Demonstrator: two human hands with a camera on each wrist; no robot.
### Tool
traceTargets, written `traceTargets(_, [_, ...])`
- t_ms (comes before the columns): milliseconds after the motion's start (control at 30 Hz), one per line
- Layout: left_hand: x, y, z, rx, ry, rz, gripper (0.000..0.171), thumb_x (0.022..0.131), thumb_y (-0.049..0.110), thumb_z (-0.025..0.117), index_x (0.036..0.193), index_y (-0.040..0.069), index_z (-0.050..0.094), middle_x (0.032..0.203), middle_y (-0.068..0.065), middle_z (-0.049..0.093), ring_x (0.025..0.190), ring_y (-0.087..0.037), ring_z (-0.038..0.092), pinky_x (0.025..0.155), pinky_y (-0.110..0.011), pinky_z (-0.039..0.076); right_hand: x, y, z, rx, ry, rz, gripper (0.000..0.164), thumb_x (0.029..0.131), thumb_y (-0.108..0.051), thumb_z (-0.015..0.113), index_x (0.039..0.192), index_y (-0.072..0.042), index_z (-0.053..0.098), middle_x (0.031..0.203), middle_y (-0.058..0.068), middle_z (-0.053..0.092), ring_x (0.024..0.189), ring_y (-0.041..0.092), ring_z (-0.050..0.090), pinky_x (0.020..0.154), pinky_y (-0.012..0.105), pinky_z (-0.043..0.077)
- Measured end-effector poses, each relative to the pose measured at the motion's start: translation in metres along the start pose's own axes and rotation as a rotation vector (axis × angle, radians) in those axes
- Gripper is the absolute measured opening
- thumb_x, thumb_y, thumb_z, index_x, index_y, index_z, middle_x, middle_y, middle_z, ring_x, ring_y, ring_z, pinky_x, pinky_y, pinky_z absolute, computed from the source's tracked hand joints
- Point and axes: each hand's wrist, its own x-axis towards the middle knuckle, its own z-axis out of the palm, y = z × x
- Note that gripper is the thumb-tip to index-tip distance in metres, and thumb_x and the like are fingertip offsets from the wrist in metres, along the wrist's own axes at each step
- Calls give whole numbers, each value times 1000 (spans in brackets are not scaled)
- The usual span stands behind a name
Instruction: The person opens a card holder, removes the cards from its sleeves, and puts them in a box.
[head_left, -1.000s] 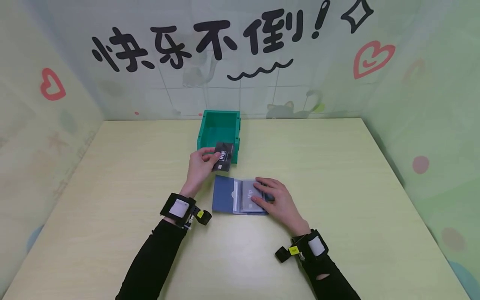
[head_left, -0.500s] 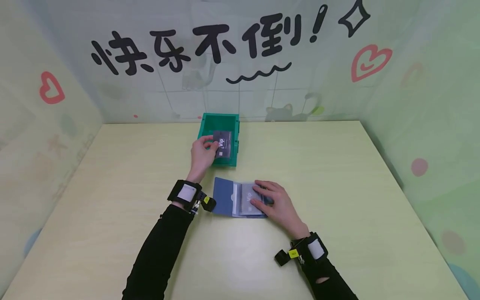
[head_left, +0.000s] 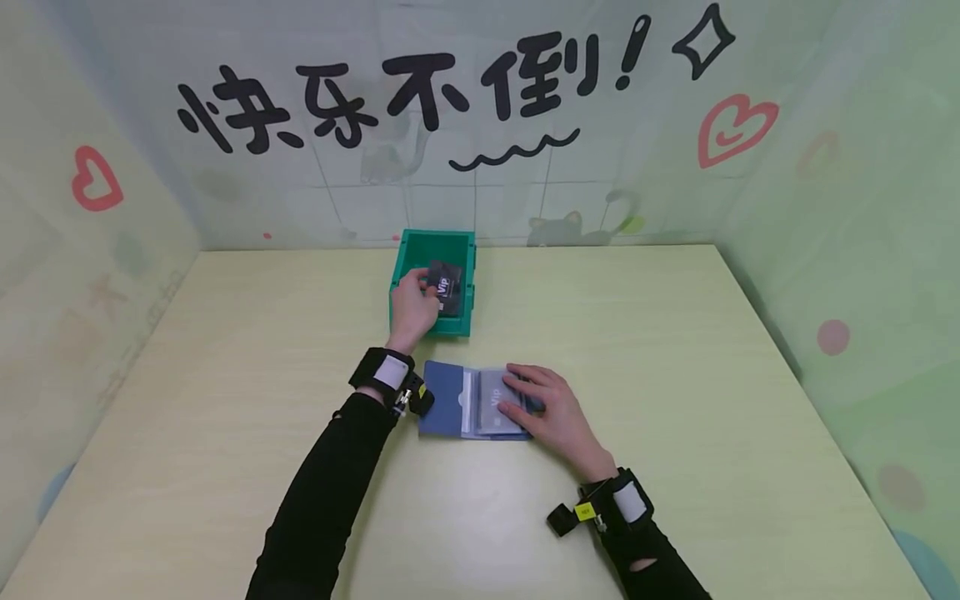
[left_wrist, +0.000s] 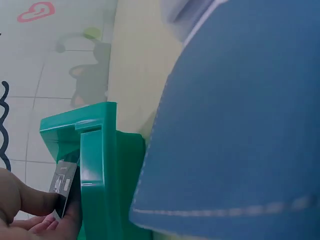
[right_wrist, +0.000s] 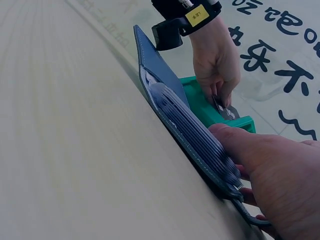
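Observation:
In the head view my left hand [head_left: 415, 310] pinches a black card [head_left: 450, 292] marked "Vip" between thumb and fingers. The card is inside the opening of a green plastic bin [head_left: 450, 327], low behind its front wall. In the left wrist view the thumb lies across the card [left_wrist: 64, 182] beside the bin wall [left_wrist: 97, 165]. An open blue card holder [head_left: 441, 400] with clear sleeves [head_left: 495, 404] lies in front of the bin. My right hand [head_left: 551, 417] grips its right side, and in the right wrist view the thumb [right_wrist: 235, 140] is on the sleeve stack [right_wrist: 200, 135].
The bin stands near the back edge of the pale wooden table [head_left: 637, 350], before a printed backdrop [head_left: 337, 192]. Printed panels [head_left: 840, 250] rise at both sides. A black camera strap is on each wrist, and the left wrist passes just left of the holder.
My left hand has carried the black card forward from the bin's near edge and lowered it into the bin. The right hand has stayed at the card holder.

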Motion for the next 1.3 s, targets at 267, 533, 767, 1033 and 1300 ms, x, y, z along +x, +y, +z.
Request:
traceTargets(267, [4,0,9,128,-22,11,43,102,4,48,145,-3,45,125,-27,63,114,-40,62,97,-52,51,-2,-2,1,5,-10,9,44,89,-27,77,128,-9,70,141,8,62,134,33,54,112,56,40])
traceTargets(533, [2,0,10,246,-94,27,40,100,2,50,138,-10,48,136,-31,58,126,-44,58,103,-53,50,-1,-4,2,3,-10,9,44,88,-27,77,127,-9,70,141,8,62,133,33,54,112,56,40])
traceTargets(767, [1,0,11,347,-113,82,25,95,-4,55,118,-11,58,113,-28,65,104,-41,64,87,-49,55,-1,-4,2,4,-7,3,43,89,-27,77,127,-9,70,141,8,62,133,34,54,112,56,40])
traceTargets(1033, [2,-2,16,450,-119,133,10,95,-2,58,100,-6,65,89,-20,66,77,-30,63,60,-34,47,0,-4,0,-5,4,1,43,88,-27,78,127,-10,70,141,7,63,133,33,55,112,56,40])
traceTargets(1300, [-1,1,16,477,-187,91,26,99,4,49,73,4,49,66,-6,40,64,-23,47,53,-30,31,0,-3,0,-10,18,-14,43,88,-27,78,127,-10,70,140,8,63,132,32,56,110,56,42])
